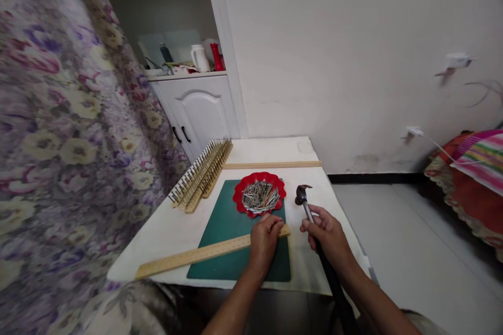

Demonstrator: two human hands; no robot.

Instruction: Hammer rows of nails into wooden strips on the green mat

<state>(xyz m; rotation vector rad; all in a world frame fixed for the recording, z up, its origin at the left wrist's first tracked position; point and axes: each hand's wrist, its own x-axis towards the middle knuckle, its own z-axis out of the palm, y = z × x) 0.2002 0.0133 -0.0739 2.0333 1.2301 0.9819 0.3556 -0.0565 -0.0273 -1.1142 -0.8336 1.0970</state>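
My right hand (327,235) is closed around the shaft of a claw hammer (303,196), its dark head raised just right of a red dish. My left hand (264,241) is closed over the right end of a long wooden strip (192,256) that lies slanted across a green cutting mat (231,230); whether its fingers pinch a nail I cannot tell. The red scalloped dish (239,193) sits at the mat's far edge, full of loose metal nails (259,196).
The white table (173,230) also bears several wooden strips studded with upright nails (200,172) at the far left and a plain strip (271,165) at the back. A flowered curtain hangs left, a white wall stands behind, and a white cabinet lies beyond.
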